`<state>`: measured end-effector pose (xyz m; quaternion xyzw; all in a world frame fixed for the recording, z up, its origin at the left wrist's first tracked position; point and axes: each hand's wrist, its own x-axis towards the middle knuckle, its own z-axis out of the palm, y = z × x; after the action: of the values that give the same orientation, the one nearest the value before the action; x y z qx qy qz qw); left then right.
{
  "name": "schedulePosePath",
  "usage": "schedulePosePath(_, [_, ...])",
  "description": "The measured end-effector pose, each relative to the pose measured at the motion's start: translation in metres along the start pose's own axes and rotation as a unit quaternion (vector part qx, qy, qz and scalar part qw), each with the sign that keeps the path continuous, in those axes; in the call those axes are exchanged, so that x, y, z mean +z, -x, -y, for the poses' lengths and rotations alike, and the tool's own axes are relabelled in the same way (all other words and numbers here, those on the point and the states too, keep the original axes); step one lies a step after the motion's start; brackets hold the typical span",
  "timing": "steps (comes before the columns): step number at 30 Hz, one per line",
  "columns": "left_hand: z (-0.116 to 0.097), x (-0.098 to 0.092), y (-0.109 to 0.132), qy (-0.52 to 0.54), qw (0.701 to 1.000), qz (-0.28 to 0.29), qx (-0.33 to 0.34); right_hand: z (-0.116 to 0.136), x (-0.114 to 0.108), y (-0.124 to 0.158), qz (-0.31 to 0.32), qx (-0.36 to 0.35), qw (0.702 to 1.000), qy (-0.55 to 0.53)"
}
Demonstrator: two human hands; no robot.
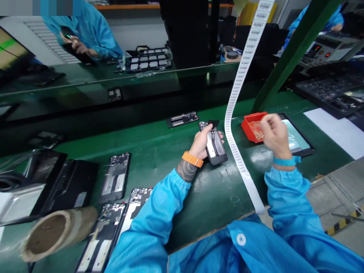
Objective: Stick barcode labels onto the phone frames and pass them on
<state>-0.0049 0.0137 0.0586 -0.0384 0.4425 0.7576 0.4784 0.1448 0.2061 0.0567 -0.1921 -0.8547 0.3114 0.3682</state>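
Note:
My left hand [201, 143] is wrapped round an opened phone [216, 146], whose silvery inside faces up. A small black flap [213, 123] stands out at the phone's upper end. To the right, my right hand [274, 132] is raised beside a red bin [253, 129] that holds small tan pieces. Its fingers are curled together and smeared, and whatever they may pinch is too small to make out. Between the hands, a long strip of barcode labels [231, 140] hangs down and runs over the table to its front edge.
Another opened phone [183, 119] lies behind the left hand, and several more, such as one phone [115, 177], lie at left near a cardboard tube [57, 235]. A dark tablet-like panel [298, 138] lies behind the right hand. A green post [292, 53] rises at right. Across the bench, a co-worker [85, 34] holds a dark device.

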Motion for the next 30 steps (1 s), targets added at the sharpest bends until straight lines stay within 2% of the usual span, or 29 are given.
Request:
schedulePosePath(1, [0.005,0.000,-0.002,0.004,1.000,0.021,-0.017,-0.015,-0.006,-0.007,-0.081,0.044,0.994,0.067])
schedulePosePath(2, [0.011,0.002,-0.003,0.002,0.998,0.046,-0.036,-0.030,-0.009,-0.014,-0.115,0.082,0.981,0.133])
schedulePosePath(5, [0.036,0.009,-0.005,-0.023,0.992,0.095,-0.075,-0.058,-0.014,-0.024,-0.105,0.161,0.951,0.241])
schedulePosePath(7, [0.051,0.013,-0.004,-0.045,0.990,0.106,-0.086,-0.056,-0.018,-0.019,-0.127,0.154,0.949,0.242])
schedulePosePath(9, [0.062,0.015,-0.004,-0.063,0.988,0.115,-0.087,-0.040,-0.024,0.002,-0.151,0.098,0.959,0.217])
schedulePosePath(10, [0.065,0.015,-0.005,-0.067,0.987,0.117,-0.084,-0.029,-0.026,0.019,-0.139,0.058,0.969,0.198])
schedulePosePath(11, [0.067,0.014,-0.005,-0.067,0.987,0.118,-0.083,-0.019,-0.028,0.039,-0.101,0.013,0.979,0.175])
schedulePosePath(13, [0.069,0.013,-0.008,-0.063,0.987,0.118,-0.085,-0.003,-0.029,0.082,0.056,-0.076,0.988,0.119])
schedulePosePath(14, [0.069,0.012,-0.009,-0.061,0.987,0.118,-0.088,0.002,-0.028,0.102,0.148,-0.115,0.977,0.102])
schedulePosePath(15, [0.069,0.011,-0.011,-0.061,0.987,0.120,-0.092,0.004,-0.027,0.120,0.198,-0.124,0.967,0.099])
schedulePosePath(17, [0.069,0.009,-0.014,-0.063,0.985,0.124,-0.100,0.004,-0.023,0.142,0.248,-0.110,0.956,0.113])
schedulePosePath(19, [0.069,0.008,-0.016,-0.065,0.984,0.125,-0.106,0.000,-0.016,0.147,0.251,-0.074,0.957,0.126])
schedulePosePath(22, [0.070,0.006,-0.017,-0.063,0.985,0.122,-0.108,-0.004,-0.008,0.138,0.247,-0.039,0.961,0.117])
schedulePosePath(25, [0.070,0.006,-0.017,-0.064,0.985,0.117,-0.114,-0.005,-0.005,0.130,0.241,-0.034,0.964,0.106])
schedulePosePath(30, [0.070,0.005,-0.020,-0.050,0.986,0.113,-0.116,-0.006,-0.001,0.134,0.193,-0.053,0.975,0.097])
